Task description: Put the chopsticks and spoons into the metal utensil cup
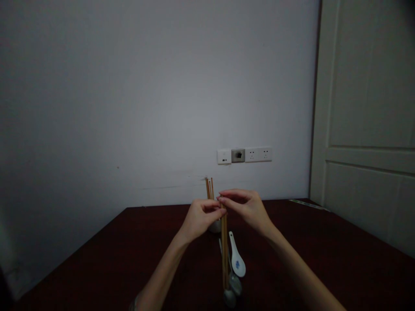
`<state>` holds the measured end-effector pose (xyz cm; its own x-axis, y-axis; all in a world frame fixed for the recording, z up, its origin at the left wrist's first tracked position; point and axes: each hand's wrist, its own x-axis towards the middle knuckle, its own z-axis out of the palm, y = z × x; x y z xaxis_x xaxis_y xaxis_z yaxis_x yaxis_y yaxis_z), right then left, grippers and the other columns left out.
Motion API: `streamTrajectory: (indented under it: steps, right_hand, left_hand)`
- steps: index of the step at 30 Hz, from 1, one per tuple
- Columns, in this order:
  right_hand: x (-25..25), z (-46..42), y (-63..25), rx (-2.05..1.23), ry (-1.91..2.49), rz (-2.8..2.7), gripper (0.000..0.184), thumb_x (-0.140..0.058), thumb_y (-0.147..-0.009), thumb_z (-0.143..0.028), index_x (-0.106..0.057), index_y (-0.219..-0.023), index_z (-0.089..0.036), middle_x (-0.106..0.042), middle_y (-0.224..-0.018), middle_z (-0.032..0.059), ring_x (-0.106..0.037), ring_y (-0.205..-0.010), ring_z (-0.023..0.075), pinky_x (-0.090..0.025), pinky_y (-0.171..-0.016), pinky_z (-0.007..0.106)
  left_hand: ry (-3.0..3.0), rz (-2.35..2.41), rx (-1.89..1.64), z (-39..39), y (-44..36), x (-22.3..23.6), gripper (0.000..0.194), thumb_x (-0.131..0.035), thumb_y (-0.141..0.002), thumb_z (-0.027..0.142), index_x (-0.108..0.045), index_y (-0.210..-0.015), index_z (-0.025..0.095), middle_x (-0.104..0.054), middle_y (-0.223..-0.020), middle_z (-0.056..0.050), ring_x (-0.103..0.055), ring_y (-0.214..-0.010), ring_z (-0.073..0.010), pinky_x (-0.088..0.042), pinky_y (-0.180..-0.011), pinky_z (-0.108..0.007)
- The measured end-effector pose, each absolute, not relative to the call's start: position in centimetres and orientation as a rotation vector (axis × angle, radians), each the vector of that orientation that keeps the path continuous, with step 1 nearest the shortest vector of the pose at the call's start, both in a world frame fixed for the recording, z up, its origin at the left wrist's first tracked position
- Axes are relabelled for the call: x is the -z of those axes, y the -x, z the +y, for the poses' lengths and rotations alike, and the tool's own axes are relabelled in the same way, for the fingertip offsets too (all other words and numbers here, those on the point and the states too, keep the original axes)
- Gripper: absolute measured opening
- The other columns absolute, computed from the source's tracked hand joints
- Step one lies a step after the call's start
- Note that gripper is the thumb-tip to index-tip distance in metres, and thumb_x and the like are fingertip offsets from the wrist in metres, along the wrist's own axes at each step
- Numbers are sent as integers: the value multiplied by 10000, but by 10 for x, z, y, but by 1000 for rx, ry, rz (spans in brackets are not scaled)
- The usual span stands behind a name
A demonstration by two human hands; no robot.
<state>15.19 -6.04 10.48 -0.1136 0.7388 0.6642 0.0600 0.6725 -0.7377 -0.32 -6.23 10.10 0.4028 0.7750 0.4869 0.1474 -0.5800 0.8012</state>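
Note:
Both hands meet at the upper end of a pair of wooden chopsticks (225, 246), which point down toward me. My left hand (205, 218) pinches them from the left, thumb and fingers closed. From the right, my right hand (244, 206) has its thumb and fingertips closed at their top end. Behind the hands stands a light-coloured holder (215, 226) with several more chopsticks (210, 188) upright in it, partly hidden by my left hand. Below the hands lie a white ceramic spoon (238, 261) with a blue mark and two metal spoons (235, 283), (230, 298).
The dark red table (129, 242) reaches back to a pale wall (162, 108). Low on the wall is a row of sockets (258, 154). A panelled white door (366, 129) stands at the right, and a thin strip (309, 204) lies near the table's back right corner.

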Motion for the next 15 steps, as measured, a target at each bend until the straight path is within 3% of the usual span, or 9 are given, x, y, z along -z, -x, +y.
streamTrajectory:
  steps: [5,10,15]
  right_hand:
    - [-105,-60,-150,-710,648,-1590,255,-661,-641,-334,-680,-836,-170,-690,-806,67,-637,-760,189,-507,-739,352]
    - [-107,-56,-156,-1060,610,-1544,494,-722,-565,-286,-608,-1034,-180,-673,-940,82,-628,-860,194,-470,-832,383]
    - [-97,-47,-157,-1316,752,-1600,461,-745,-533,-274,-630,-956,-132,-659,-974,117,-625,-871,204,-461,-841,396]
  left_hand:
    - [-1957,790,-1185,-62,3,-102,226,-596,-714,283,-689,-805,98,-665,-766,-68,-578,-704,-160,-438,-665,-262]
    - [-1937,776,-1218,-58,11,-104,236,-601,-709,288,-689,-851,121,-677,-822,-75,-593,-747,-167,-446,-694,-271]
    - [-1879,884,-1351,-50,33,-112,208,-627,-681,299,-674,-737,105,-670,-734,-68,-586,-661,-143,-447,-621,-246]
